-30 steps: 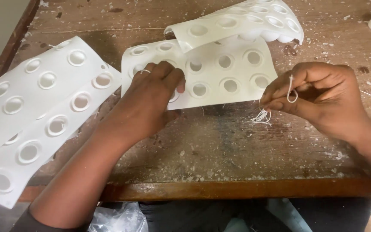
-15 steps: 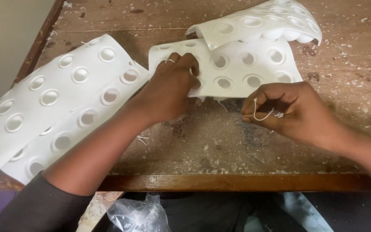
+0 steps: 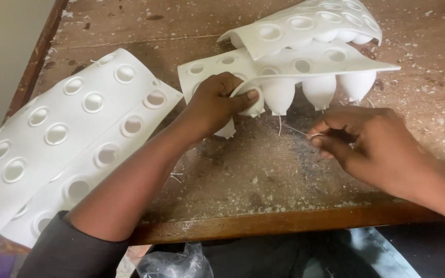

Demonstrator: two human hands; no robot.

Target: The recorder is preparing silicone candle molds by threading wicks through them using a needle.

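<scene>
White foam, a moulded tray (image 3: 305, 64) of egg-shaped cups, is my landmark: my left hand (image 3: 215, 105) grips its near-left edge, thumb pressed on one cup, lifting it off the wooden table (image 3: 263, 175). Just below the tray, my right hand (image 3: 372, 149) pinches a thin white string (image 3: 300, 131). Left of it lie two flat trays (image 3: 73, 139).

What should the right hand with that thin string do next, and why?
Probably bring the string's end up to the cup that the left hand pinches. The left hand lifts the white moulded sheet, so the hanging cups show, and the right hand holds the thin string just below them.
</scene>
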